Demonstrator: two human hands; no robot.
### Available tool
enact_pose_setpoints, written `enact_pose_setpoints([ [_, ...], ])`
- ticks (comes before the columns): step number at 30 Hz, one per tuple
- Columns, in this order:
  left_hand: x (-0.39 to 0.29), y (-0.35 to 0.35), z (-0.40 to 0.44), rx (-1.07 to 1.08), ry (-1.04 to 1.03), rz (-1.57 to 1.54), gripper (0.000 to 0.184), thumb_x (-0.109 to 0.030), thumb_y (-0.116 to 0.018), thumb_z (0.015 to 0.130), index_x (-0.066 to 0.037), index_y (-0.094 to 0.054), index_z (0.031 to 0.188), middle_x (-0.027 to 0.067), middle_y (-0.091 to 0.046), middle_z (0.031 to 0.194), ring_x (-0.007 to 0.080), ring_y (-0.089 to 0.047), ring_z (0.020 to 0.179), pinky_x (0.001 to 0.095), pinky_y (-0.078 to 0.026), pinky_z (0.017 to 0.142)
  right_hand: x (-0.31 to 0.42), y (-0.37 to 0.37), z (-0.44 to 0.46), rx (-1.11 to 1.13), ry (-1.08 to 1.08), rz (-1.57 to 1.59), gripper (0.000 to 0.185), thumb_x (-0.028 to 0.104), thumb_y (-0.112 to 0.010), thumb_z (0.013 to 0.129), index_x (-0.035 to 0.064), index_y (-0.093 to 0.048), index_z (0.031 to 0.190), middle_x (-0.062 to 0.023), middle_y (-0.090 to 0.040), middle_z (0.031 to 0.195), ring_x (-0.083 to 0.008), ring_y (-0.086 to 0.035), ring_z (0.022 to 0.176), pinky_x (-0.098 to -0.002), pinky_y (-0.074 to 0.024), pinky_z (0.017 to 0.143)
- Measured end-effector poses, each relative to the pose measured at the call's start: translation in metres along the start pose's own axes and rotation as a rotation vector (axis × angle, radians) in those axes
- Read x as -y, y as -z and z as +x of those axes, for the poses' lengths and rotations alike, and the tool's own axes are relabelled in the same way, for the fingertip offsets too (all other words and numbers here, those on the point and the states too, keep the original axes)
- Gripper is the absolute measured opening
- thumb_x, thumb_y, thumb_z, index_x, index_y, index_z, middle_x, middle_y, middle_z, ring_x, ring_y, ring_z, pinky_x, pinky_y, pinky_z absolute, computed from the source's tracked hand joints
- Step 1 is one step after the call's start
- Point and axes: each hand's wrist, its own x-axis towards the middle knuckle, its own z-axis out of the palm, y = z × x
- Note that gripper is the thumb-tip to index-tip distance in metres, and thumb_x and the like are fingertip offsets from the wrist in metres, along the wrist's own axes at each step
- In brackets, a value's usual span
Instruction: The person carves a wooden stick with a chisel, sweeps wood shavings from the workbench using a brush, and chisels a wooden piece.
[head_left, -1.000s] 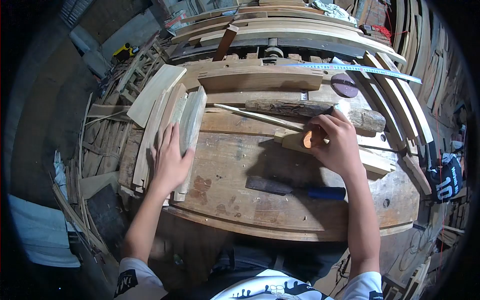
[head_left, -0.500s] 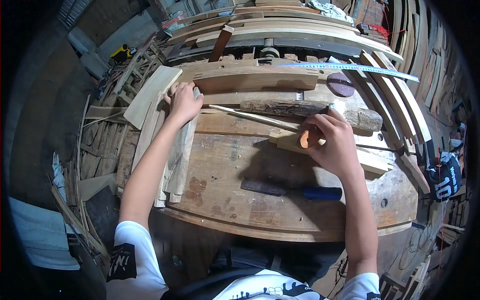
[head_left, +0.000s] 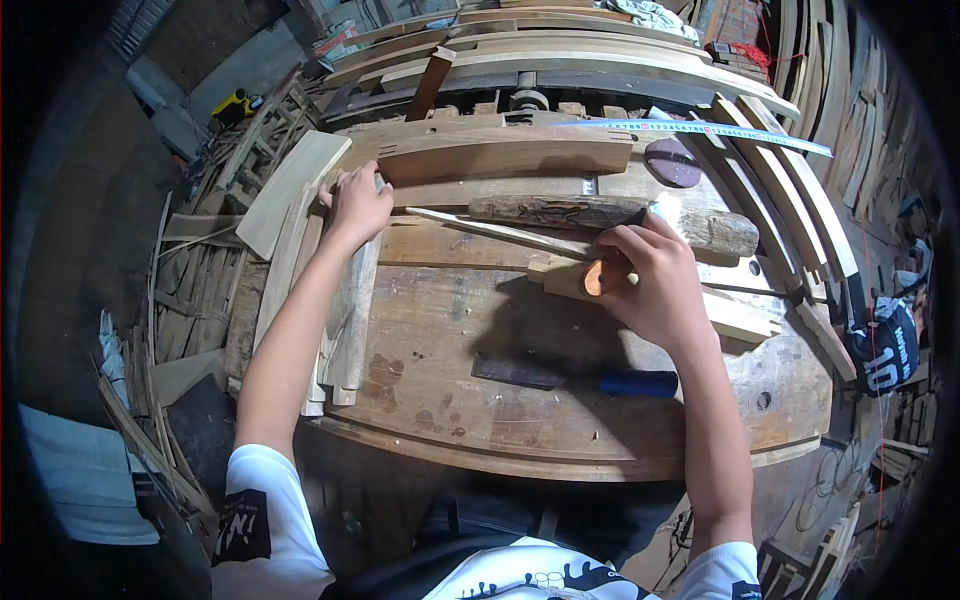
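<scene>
My left hand [head_left: 358, 208] is curled over the far end of the upright row of wooden slats [head_left: 350, 330] at the bench's left side, its fingertips partly hidden. In my right hand [head_left: 655, 275] is a tool with a round, orange-brown wooden end [head_left: 603, 278]; the fingers cover the rest. That hand is over a pale notched wood piece [head_left: 738, 315], beside a rough wooden mallet [head_left: 560, 210] and a thin wood strip [head_left: 490, 230]. Below them lies a blue-handled chisel [head_left: 638, 384], its dark blade pointing left.
A mortised wood rail [head_left: 510, 158] lies across the bench [head_left: 480, 430] at the back. Behind the right hand are a purple sanding disc [head_left: 673, 163] and a tape measure [head_left: 715, 131]. Long boards [head_left: 775, 180] lean along the right; more timber is stacked beyond.
The view has shifted slightly, so the bench and its things appear a little further left. Both hands keep nearly the same places and grips.
</scene>
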Motion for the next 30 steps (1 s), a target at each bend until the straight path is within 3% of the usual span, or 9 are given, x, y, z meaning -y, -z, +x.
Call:
enact_pose_setpoints([
  [4,0.004,-0.006,0.003,-0.045,-0.012,-0.010,0.053,-0.027,-0.064,0.090,-0.009,-0.054,0.139,0.0150,-0.063,0.133,0.0325,-0.052,0.132,0.0678,-0.016,0.113,0.003,0.004,0.000,0.005,0.012,-0.018,0.043,0.018,-0.083,0.060,0.0075,-0.067,0.098,-0.0087,-0.067,0.087,-0.0307,-0.061,0.090,-0.0411,-0.0539,0.080],
  [7,0.007,-0.008,0.006,-0.119,-0.063,-0.043,0.056,-0.030,-0.067,0.089,-0.013,-0.054,0.140,0.0127,-0.067,0.128,0.0382,-0.055,0.128,0.0693,-0.020,0.111,0.000,0.001,0.000,-0.010,0.025,-0.015,0.041,0.017,-0.083,0.061,0.0076,-0.066,0.097,-0.0087,-0.068,0.088,-0.0309,-0.061,0.090,-0.0415,-0.0538,0.080],
  [8,0.007,-0.002,0.008,-0.021,-0.063,-0.131,0.065,-0.025,-0.068,0.086,-0.009,-0.048,0.145,0.0166,-0.059,0.134,0.0331,-0.049,0.133,0.0665,-0.018,0.113,0.000,0.002,0.000,-0.016,0.034,-0.011,0.040,0.017,-0.083,0.061,0.0077,-0.066,0.097,-0.0088,-0.068,0.088,-0.0305,-0.061,0.090,-0.0410,-0.0542,0.079],
  [11,-0.005,-0.005,-0.008,-0.369,-0.134,-0.091,0.067,-0.023,-0.070,0.083,-0.009,-0.048,0.144,0.0176,-0.049,0.143,0.0358,-0.044,0.134,0.0606,-0.023,0.114,-0.006,0.004,0.000,-0.109,0.050,0.041,0.033,0.015,-0.081,0.065,0.0063,-0.066,0.093,-0.0094,-0.067,0.084,-0.0306,-0.061,0.085,-0.0413,-0.0532,0.074],
  [15,-0.067,0.025,-0.047,-0.520,-0.538,-0.217,0.065,-0.022,-0.070,0.082,-0.007,-0.049,0.142,0.0166,-0.050,0.137,0.0368,-0.041,0.133,0.0485,-0.028,0.116,-0.005,0.023,0.004,-0.333,-0.031,0.085,0.012,0.010,-0.073,0.081,0.0022,-0.066,0.088,-0.0123,-0.060,0.071,-0.0296,-0.058,0.065,-0.0402,-0.0474,0.063],
  [19,-0.127,0.029,-0.078,-0.250,-0.847,-0.375,0.051,-0.021,-0.070,0.084,-0.007,-0.058,0.131,0.0171,-0.055,0.130,0.0352,-0.048,0.127,0.0479,-0.038,0.110,-0.015,0.031,0.002,-0.514,-0.136,0.187,0.008,0.008,-0.066,0.093,0.0007,-0.065,0.091,-0.0147,-0.064,0.074,-0.0293,-0.061,0.063,-0.0349,-0.0458,0.057],
  [25,-0.139,0.017,-0.048,0.239,-0.885,-0.365,0.056,-0.033,-0.077,0.082,-0.004,-0.062,0.128,0.0165,-0.063,0.122,0.0348,-0.060,0.115,0.0424,-0.047,0.103,-0.005,0.033,0.003,-0.617,0.107,0.035,0.010,0.008,-0.067,0.092,-0.0006,-0.067,0.097,-0.0144,-0.069,0.091,-0.0295,-0.070,0.072,-0.0346,-0.0539,0.063],
  [27,-0.134,0.013,-0.036,0.231,-0.898,-0.410,0.051,-0.033,-0.078,0.082,-0.003,-0.066,0.122,0.0182,-0.066,0.112,0.0362,-0.064,0.108,0.0426,-0.050,0.098,0.005,0.031,-0.001,-0.533,0.079,0.123,0.013,0.011,-0.071,0.090,0.0001,-0.069,0.098,-0.0139,-0.069,0.095,-0.0252,-0.071,0.072,-0.0337,-0.0552,0.062],
  [30,-0.128,0.006,-0.032,0.219,-0.895,-0.446,0.048,-0.032,-0.079,0.081,-0.002,-0.069,0.117,0.0188,-0.068,0.108,0.0363,-0.065,0.106,0.0433,-0.050,0.098,0.021,0.027,-0.001,-0.449,0.376,-0.037,0.022,0.021,-0.076,0.087,0.0036,-0.070,0.100,-0.0120,-0.070,0.098,-0.0182,-0.071,0.071,-0.0302,-0.0561,0.056],
])
